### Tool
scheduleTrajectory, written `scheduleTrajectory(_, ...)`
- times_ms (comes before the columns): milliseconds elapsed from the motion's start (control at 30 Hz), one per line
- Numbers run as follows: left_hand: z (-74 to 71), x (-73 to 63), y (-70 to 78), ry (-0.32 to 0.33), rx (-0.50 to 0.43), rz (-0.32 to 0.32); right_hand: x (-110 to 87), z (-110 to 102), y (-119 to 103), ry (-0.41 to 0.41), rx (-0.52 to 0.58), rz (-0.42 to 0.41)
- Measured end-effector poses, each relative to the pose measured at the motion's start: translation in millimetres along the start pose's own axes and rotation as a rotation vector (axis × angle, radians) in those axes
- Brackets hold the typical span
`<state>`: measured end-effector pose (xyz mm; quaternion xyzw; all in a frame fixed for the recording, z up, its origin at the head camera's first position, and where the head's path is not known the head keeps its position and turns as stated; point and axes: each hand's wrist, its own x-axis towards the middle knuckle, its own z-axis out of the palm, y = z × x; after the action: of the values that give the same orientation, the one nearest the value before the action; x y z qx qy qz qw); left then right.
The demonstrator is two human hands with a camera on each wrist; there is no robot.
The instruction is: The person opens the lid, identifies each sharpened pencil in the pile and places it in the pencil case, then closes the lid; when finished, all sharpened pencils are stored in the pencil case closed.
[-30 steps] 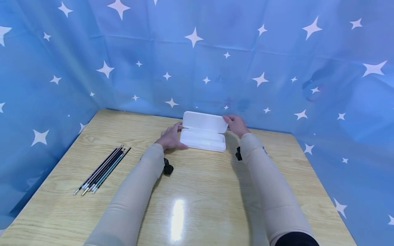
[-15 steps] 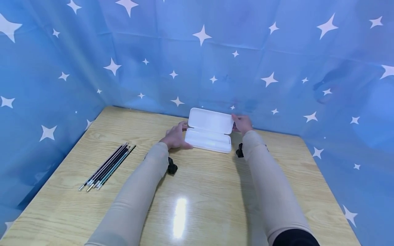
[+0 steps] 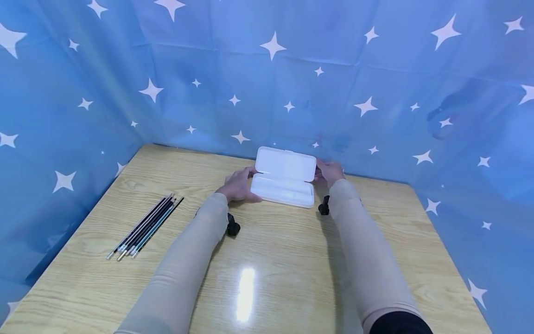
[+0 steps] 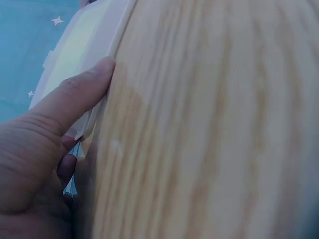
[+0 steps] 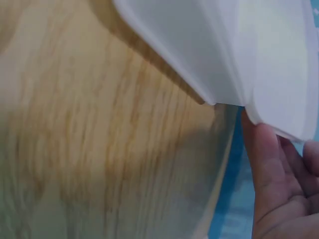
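Observation:
A white pencil case [image 3: 282, 189] lies with its hinged lid [image 3: 285, 163] raised at the table's far side. My left hand [image 3: 237, 185] grips the case's left end; in the left wrist view, the thumb [image 4: 79, 92] lies along the front edge while the other fingers are partly hidden beyond the end. At the opposite end, my right hand [image 3: 331, 172] holds the lid by its right side. The right wrist view has fingers [image 5: 266, 144] against the lid's lower corner, with others bent behind it.
Several dark pencils [image 3: 147, 226] and a light-blue one lie in a loose bundle on the left of the wooden table [image 3: 275, 260]. A blue curtain [image 3: 192, 60] with white stars hangs right behind the table's back edge and along both sides.
The head view has shifted slightly. My right thumb has slid off the lid's inner face to its right edge. The left hand keeps its place on the case.

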<state>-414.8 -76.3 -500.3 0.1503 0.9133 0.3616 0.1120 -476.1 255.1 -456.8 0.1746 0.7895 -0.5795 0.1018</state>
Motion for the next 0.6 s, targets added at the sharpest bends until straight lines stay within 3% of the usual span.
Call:
scheduleTrajectory(67,0.8,-0.8,1.1,0.003,0.004,-0.003,-5.8,-0.4,-0.3,0.003,-0.011,-0.035)
scheduleTrajectory(200,2.0,-2.8,2.7,0.008,0.009,-0.002,-20.8,-1.7,-0.4,0.007,-0.132,-0.107)
scheduleTrajectory(400,6.1,-3.0,-0.9,0.015,-0.007,-0.011,-46.4,-7.0,3.2,-0.095,-0.405,-0.192)
scheduleTrajectory(600,5.8,-2.7,-0.4,0.025,-0.011,0.004,-71.5,-10.4,11.9,-0.187,-0.549,-0.315)
